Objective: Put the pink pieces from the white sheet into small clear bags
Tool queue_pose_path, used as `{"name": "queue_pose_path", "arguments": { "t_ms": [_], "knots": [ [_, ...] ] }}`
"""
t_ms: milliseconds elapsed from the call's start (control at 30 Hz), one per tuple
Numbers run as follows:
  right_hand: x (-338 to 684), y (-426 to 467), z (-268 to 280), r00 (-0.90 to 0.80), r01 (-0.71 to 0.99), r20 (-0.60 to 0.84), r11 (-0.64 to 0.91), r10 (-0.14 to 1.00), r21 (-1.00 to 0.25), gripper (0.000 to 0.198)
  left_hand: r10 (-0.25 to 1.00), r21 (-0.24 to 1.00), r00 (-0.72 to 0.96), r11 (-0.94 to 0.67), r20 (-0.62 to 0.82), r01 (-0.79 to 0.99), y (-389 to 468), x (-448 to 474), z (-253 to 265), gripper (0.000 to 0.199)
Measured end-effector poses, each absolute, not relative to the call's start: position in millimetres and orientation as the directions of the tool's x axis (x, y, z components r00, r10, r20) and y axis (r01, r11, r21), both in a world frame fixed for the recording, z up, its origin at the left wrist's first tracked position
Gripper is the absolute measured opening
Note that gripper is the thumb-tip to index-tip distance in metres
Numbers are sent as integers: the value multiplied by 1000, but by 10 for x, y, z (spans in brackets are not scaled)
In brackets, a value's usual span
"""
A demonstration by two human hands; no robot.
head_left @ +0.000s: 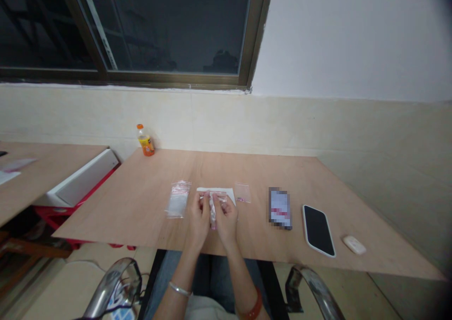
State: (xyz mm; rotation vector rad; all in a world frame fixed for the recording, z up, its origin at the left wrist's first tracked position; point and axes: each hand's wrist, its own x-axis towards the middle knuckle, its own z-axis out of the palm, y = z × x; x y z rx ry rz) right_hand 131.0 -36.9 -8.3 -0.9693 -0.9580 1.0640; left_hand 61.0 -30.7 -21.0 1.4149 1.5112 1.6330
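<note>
"Trouble, if any, would start where?"

"At the grip, I'd say. The left hand (200, 212) and right hand (228, 214) are both curled nearly closed, thumbs and fingertips pinching a small clear plastic bag with pink markings (213, 220) between them. It's at six o'clock on the pale brown wooden table (219, 169), near the front edge."

"What could fail?"

"Thin film crumples, so an uneven pull might tear it or slip it from one hand. I can't tell whether anything is inside; if so, it could spill towards the white rectangular sheet (230, 194), partly hidden by the hands at twelve o'clock from the bag."

"And around it?"

"A flat clear pouch with tiny dark-pink bits (243, 192) lies at two o'clock, just beside the sheet. The right hand swinging out could drag it. At nine o'clock, near the left hand, a stack of clear plastic bags (177, 201) looks slick; a careless nudge might scatter it."
</note>
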Motion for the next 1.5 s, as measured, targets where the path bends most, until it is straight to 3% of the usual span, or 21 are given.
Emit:
{"name": "queue_pose_path", "arguments": {
  "t_ms": [400,600,733,900,1500],
  "knots": [
    [1335,-383,-65,220,-316,98,166,971,-934,33,908,959,-311,-256,281,119,-369,662,-170,26],
    [1381,-317,-96,187,-314,161,215,969,-925,26,909,958,-303,-279,285,63,-336,639,-168,29],
    [1422,-260,-141,197,-295,181,234,964,-926,24,939,962,-212,-272,271,25,-314,597,-122,30],
    [1467,-245,-159,239,-276,174,238,955,-931,24,940,950,-141,-307,312,57,-304,595,-80,28],
    [1529,-274,-156,234,-237,160,216,959,-947,27,895,911,-208,-352,395,213,-355,642,-18,26]
  ]
}}
